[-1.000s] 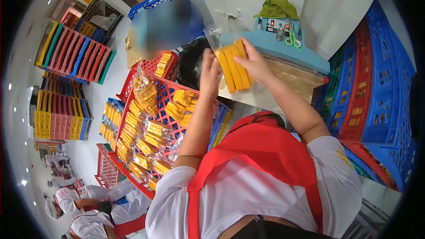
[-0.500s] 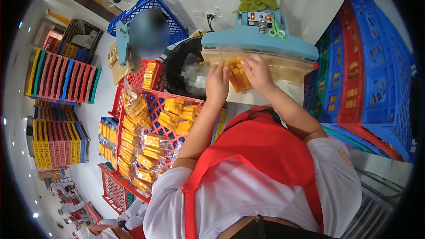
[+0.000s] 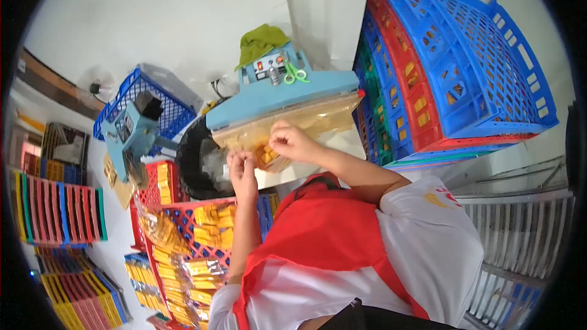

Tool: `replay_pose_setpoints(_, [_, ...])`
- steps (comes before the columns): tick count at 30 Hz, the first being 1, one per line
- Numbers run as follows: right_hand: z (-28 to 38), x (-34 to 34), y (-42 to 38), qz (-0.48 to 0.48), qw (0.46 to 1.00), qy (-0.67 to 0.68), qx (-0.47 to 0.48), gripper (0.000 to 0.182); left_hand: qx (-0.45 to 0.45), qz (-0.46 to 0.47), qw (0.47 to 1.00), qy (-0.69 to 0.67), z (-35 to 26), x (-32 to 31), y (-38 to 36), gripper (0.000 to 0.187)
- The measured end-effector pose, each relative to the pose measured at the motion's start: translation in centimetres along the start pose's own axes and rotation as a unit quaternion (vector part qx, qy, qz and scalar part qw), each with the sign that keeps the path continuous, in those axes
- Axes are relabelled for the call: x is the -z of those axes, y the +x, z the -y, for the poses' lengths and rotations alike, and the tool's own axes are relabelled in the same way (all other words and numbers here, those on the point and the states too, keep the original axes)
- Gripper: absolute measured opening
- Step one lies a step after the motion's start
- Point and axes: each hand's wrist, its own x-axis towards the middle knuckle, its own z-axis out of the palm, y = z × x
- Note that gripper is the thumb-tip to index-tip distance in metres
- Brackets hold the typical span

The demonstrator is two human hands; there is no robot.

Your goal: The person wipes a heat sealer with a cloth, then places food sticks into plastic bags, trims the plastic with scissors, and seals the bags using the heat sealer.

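A clear plastic bag of yellow pieces (image 3: 265, 156) is at the front edge of a blue bar sealer (image 3: 284, 99), its mouth side toward the machine. My left hand (image 3: 243, 174) is closed at the bag's left edge, fingers curled in a pinch. On the other side, my right hand (image 3: 295, 142) pinches the upper right part of the bag. The thin film between my fingers is hard to see. Green-handled scissors (image 3: 295, 73) and a green cloth (image 3: 262, 44) lie on top of the sealer.
A black-lined bin (image 3: 191, 168) stands left of the sealer. Left of my arm, a red crate (image 3: 183, 223) holds several bags of yellow pieces. Stacked crates (image 3: 452, 61) rise at the right. A second blue machine (image 3: 131, 131) and a blue crate (image 3: 122, 95) are at the left.
The camera view has swung to the right, so everything sits farther left. My hands have moved a little apart, from gripping the bag's top closely to its edges.
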Motion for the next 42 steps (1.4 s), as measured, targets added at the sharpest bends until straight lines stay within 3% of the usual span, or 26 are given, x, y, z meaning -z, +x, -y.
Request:
replay_pose_setpoints(3, [2.1, 1.2, 0.9, 0.055, 0.979, 0.142, -0.131, 0.004, 0.060, 0.077, 0.995, -0.005, -2.2, 0.6, 1.3, 0.004])
replay_pose_setpoints(5, [0.9, 1.9, 1.8, 0.099, 0.988, 0.093, -0.077, 0.004, 0.054, 0.132, 0.989, -0.024, -2.4, 0.6, 2.5, 0.007])
replay_pose_setpoints(7, [0.8, 2.2, 2.3, 0.101, 0.957, 0.224, -0.154, 0.002, 0.033, 0.170, 0.985, -0.009, -2.1, 0.8, 3.1, 0.007])
replay_pose_setpoints(8, [1.3, 2.1, 1.9, 0.106, 0.952, 0.237, -0.165, 0.002, 0.027, 0.168, 0.985, 0.031, -2.6, 0.8, 3.1, 0.006])
replay_pose_setpoints(10, [2.2, 2.5, 2.2, 0.090, 0.964, 0.207, -0.139, 0.003, 0.069, 0.171, 0.977, -0.109, -3.8, 0.1, 2.9, 0.004])
replay_pose_setpoints(14, [3.3, 2.5, 2.8, 0.090, 0.963, 0.215, -0.132, 0.002, 0.114, 0.170, 0.962, -0.181, -4.6, -0.8, 2.7, 0.005])
replay_pose_setpoints(16, [2.5, 2.6, 3.0, -0.001, 0.920, 0.286, -0.269, 0.004, 0.139, 0.071, 0.973, -0.170, -3.9, -1.5, 3.2, 0.008])
replay_pose_setpoints(18, [0.1, 2.0, 2.3, -0.007, 0.923, 0.258, -0.284, 0.006, 0.180, 0.046, 0.975, -0.121, -2.8, -2.1, 3.5, 0.010])
replay_pose_setpoints(20, [-0.4, 2.1, 2.9, -0.014, 0.927, 0.231, -0.295, 0.012, 0.191, 0.023, 0.966, -0.174, -0.7, -2.6, 3.6, 0.004])
replay_pose_setpoints(22, [0.4, 2.1, 2.9, -0.045, 0.900, 0.299, -0.315, 0.027, 0.192, -0.004, 0.959, -0.210, -1.1, -2.9, 3.7, 0.008])
replay_pose_setpoints(23, [0.5, 2.6, 3.1, 0.000, 0.903, 0.295, -0.313, 0.036, 0.180, 0.001, 0.954, -0.240, -0.9, -3.0, 3.8, 0.010])
replay_pose_setpoints(26, [0.9, 3.0, 3.1, 0.004, 0.903, 0.285, -0.323, 0.033, 0.156, 0.023, 0.952, -0.261, -0.3, -2.6, 3.8, 0.007])
replay_pose_setpoints(28, [0.3, 3.1, 2.8, -0.005, 0.899, 0.287, -0.332, 0.033, 0.164, 0.131, 0.974, -0.085, -0.4, -2.1, 3.9, 0.008])
replay_pose_setpoints(29, [0.0, 3.1, 2.7, -0.014, 0.894, 0.289, -0.343, 0.034, 0.166, 0.131, 0.974, -0.083, -0.5, -2.0, 4.1, 0.008])
replay_pose_setpoints(31, [-0.4, 3.2, 2.7, -0.010, 0.892, 0.297, -0.341, 0.033, -0.005, 0.278, 0.956, 0.093, -1.3, -1.8, 4.6, 0.015])
replay_pose_setpoints(32, [-0.5, 3.2, 2.6, -0.006, 0.892, 0.302, -0.337, 0.033, -0.002, 0.279, 0.955, 0.096, -1.8, -1.8, 4.8, 0.015])
replay_pose_setpoints(34, [-0.5, 3.1, 2.6, 0.001, 0.902, 0.282, -0.328, 0.031, -0.110, 0.318, 0.923, 0.185, -2.7, -1.7, 5.7, 0.018])
replay_pose_setpoints(35, [-0.5, 3.2, 2.6, 0.009, 0.912, 0.257, -0.320, 0.029, -0.111, 0.319, 0.922, 0.188, -2.9, -1.7, 5.6, 0.018])
replay_pose_setpoints(37, [-0.4, 3.3, 2.3, 0.018, 0.922, 0.222, -0.317, 0.027, 0.109, 0.284, 0.950, 0.074, -3.3, -1.9, 5.0, 0.019])
replay_pose_setpoints(42, [-1.4, 3.2, 2.0, 0.034, 0.928, 0.219, -0.298, 0.024, 0.118, 0.289, 0.950, 0.001, -2.5, -2.0, 4.4, 0.022])
